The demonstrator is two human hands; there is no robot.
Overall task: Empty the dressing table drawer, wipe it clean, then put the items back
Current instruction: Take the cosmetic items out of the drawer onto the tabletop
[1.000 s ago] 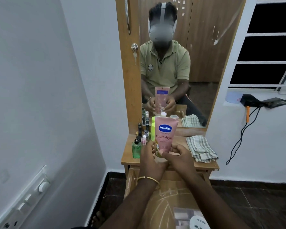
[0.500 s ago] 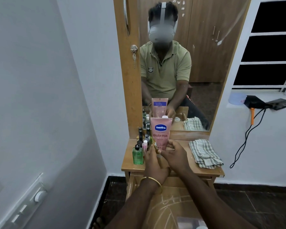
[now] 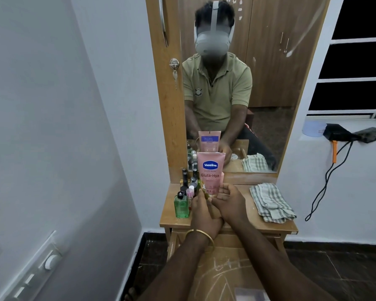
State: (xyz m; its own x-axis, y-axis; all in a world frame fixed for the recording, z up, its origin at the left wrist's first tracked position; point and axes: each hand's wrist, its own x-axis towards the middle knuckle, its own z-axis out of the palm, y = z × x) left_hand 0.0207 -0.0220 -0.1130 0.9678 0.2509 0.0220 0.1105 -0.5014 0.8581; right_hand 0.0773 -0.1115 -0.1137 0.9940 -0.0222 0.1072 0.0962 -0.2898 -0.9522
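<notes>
Drawer [image 3: 217, 270] under the desk [image 3: 276, 224] is pulled out toward the person, and most of its wooden bottom shows bare; only some small things lie at its near edge, too cut off to name. Taking the pink lotion tube [image 3: 211, 170] as the landmark: it stands upright on the desk close to the mirror [image 3: 269, 83], with its long axis vertical and its label facing the person. Right of the tube, well apart, a folded checked cloth [image 3: 271, 203] lies on the desk. Left of the tube, just beside it, stands a group of small bottles, with a green bottle [image 3: 181, 206] at the front.

Both hands are at the lower end of the tube. The right hand [image 3: 230, 203] has its fingers curled around the base from the right side. The left hand [image 3: 202, 211] is at the base from the left, but I cannot tell if its fingers really hold the tube or only touch it.

It seems the emptying step is nearly finished. The cloth lies nearer to the right hand, so probably that hand reaches for it next.
</notes>
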